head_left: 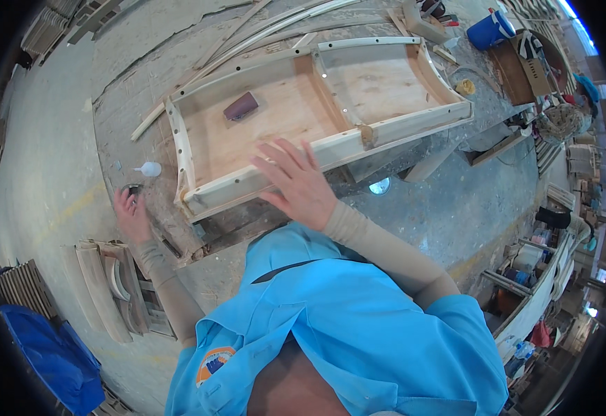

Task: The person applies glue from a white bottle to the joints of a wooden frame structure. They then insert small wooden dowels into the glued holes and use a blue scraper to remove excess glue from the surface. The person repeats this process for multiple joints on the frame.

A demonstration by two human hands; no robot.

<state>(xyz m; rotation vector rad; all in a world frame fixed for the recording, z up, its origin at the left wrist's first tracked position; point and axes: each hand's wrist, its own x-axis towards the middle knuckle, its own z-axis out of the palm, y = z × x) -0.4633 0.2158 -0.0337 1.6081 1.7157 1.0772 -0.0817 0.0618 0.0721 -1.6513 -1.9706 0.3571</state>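
Left of the wooden frame (179,142), can't identify the dark object (135,188) by the left fingers (124,200). Can't see rail (414,123) behind right fingers (292,155).

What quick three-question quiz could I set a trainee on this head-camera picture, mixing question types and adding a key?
1. Multiple choice: which compartment of the wooden frame holds the maroon block? A, left; B, right; C, neither.
2. True or false: the white bottle is nearer the left hand than the right hand.
3. Fill in "near" or "far": the right hand is at the frame's ___ long rail, as the person sees it.

Key: 1. A. 2. True. 3. Near.
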